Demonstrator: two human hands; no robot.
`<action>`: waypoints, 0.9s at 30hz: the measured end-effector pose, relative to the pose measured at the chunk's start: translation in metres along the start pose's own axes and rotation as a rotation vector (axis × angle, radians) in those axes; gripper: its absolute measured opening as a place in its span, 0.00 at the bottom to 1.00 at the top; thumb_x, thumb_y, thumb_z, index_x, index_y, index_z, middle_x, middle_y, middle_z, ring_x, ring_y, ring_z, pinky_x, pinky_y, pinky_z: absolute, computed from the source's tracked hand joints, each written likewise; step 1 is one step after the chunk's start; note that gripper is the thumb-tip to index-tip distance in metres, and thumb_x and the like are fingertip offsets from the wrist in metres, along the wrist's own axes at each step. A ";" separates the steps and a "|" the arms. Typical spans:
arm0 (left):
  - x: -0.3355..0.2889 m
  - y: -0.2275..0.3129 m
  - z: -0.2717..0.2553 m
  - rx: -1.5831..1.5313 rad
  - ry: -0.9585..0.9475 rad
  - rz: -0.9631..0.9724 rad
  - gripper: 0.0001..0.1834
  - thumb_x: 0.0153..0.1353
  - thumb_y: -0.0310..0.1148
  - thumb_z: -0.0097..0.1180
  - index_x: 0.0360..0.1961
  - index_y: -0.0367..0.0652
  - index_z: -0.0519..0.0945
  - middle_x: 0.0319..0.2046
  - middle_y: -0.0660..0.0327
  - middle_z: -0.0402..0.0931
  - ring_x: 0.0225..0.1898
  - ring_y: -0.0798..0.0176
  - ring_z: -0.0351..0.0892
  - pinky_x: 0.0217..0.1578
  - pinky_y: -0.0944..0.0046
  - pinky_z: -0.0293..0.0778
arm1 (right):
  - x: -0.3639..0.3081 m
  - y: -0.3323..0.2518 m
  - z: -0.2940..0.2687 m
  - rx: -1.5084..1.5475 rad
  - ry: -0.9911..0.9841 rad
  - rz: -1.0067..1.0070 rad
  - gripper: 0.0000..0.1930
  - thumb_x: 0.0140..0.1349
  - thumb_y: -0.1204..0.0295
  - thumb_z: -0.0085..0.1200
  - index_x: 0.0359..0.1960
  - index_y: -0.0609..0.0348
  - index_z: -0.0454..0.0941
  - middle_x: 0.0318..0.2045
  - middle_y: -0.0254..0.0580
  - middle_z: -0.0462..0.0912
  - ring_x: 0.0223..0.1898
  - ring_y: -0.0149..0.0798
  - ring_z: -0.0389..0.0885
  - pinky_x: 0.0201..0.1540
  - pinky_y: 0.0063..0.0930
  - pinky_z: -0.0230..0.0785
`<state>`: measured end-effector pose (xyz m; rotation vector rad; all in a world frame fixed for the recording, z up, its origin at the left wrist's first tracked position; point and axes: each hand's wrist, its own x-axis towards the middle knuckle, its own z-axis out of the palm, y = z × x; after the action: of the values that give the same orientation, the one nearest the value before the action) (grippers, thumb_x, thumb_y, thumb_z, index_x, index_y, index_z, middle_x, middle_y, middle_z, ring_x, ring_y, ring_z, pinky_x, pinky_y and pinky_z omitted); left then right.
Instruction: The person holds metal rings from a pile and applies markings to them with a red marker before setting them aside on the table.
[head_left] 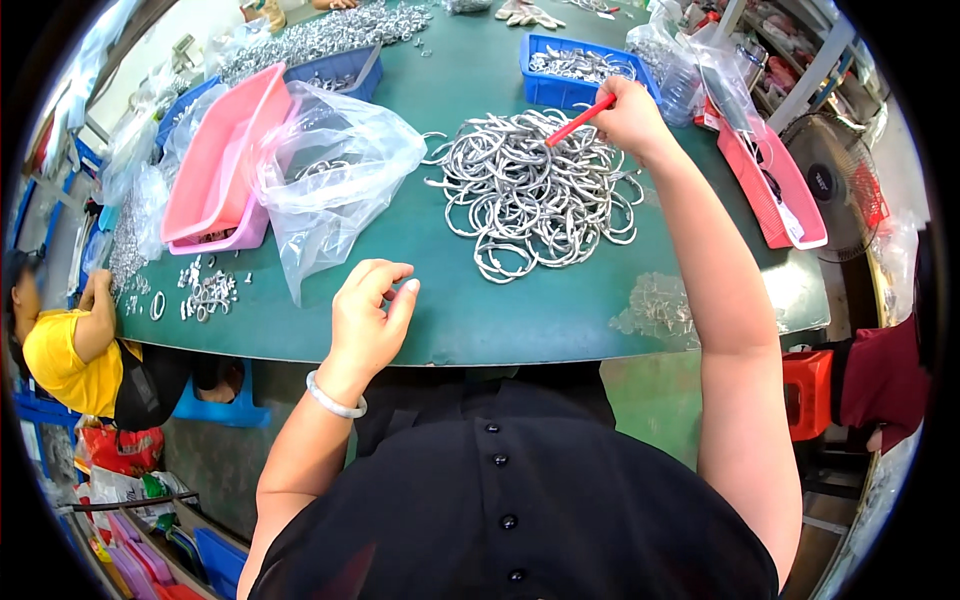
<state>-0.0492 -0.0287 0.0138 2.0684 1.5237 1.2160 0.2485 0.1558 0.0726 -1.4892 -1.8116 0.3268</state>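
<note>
A large heap of silver-grey metal rings, many of them open curved bands, lies on the green table in front of me. My right hand reaches over the heap's far right side, its fingers closed round a slim red stick. The stick's tip points down-left at the top of the rings; whether it touches them I cannot tell. My left hand hovers over the table's near edge, left of the heap. Its fingers are loosely bent with the thumb apart, and nothing shows in them.
Left of the heap are a clear plastic bag and pink bins. A blue bin of metal pieces stands behind it. At right are a pink basket and a fan. Another person in yellow sits at far left.
</note>
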 end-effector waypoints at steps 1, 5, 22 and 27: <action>0.000 0.001 0.000 -0.009 -0.004 -0.006 0.06 0.50 0.22 0.54 0.31 0.35 0.76 0.27 0.60 0.72 0.22 0.70 0.71 0.24 0.74 0.67 | 0.002 0.001 -0.003 0.014 -0.077 0.021 0.05 0.42 0.82 0.49 0.20 0.64 0.66 0.15 0.39 0.70 0.16 0.30 0.71 0.18 0.25 0.63; -0.001 0.004 -0.001 -0.026 -0.012 -0.036 0.06 0.50 0.23 0.54 0.30 0.34 0.76 0.27 0.60 0.72 0.22 0.70 0.71 0.24 0.74 0.67 | 0.014 -0.009 -0.011 -0.006 -0.297 0.178 0.04 0.42 0.83 0.49 0.21 0.65 0.67 0.15 0.38 0.70 0.15 0.28 0.71 0.16 0.22 0.63; -0.007 0.000 0.000 -0.034 0.000 -0.037 0.05 0.50 0.23 0.54 0.30 0.36 0.76 0.24 0.58 0.72 0.20 0.64 0.70 0.22 0.69 0.67 | 0.043 -0.038 0.001 -0.610 -0.557 -0.270 0.09 0.42 0.76 0.51 0.28 0.63 0.76 0.26 0.52 0.78 0.31 0.48 0.77 0.34 0.34 0.69; -0.007 -0.002 0.002 -0.050 -0.003 -0.033 0.05 0.49 0.23 0.54 0.29 0.35 0.76 0.23 0.58 0.72 0.20 0.64 0.70 0.22 0.70 0.67 | 0.032 -0.050 -0.036 -0.369 -0.643 -0.122 0.06 0.43 0.80 0.48 0.26 0.65 0.72 0.18 0.40 0.73 0.21 0.31 0.72 0.23 0.26 0.64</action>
<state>-0.0496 -0.0340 0.0084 2.0051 1.5048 1.2254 0.2354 0.1611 0.1409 -1.6254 -2.5731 0.4669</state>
